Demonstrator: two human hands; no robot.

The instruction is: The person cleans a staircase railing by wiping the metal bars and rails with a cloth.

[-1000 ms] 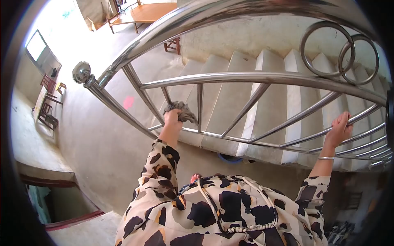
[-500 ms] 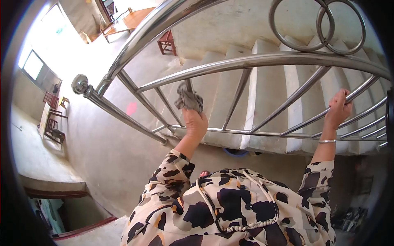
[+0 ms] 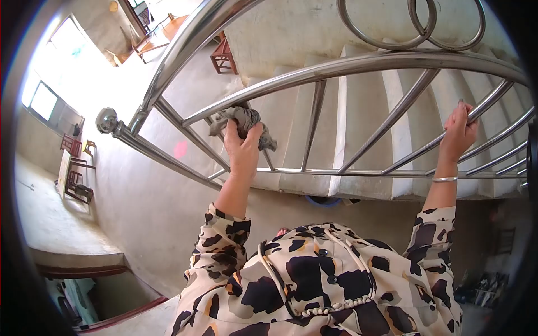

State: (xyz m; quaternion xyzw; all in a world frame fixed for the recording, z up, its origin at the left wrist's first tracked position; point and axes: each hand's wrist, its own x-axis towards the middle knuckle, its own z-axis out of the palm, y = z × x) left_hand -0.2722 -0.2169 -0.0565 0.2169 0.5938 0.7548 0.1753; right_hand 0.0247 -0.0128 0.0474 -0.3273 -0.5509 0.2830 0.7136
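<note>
Shifted leftward since the earlier frame, the left hand (image 3: 242,155) grips a crumpled grey cloth (image 3: 245,119) at a slim, shiny steel baluster (image 3: 269,161); the right hand (image 3: 459,133) is closed around another polished bar (image 3: 417,150).

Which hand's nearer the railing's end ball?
Left. The left hand, holding a grey cloth, is partway along the railing from the ball; the right hand grips a bar farther along.

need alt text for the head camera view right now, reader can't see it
A person's left hand holds a crumpled grey cloth at a shiny metal stair railing, while the right hand grips one of its bars. Pale steps show behind the railing.
</note>
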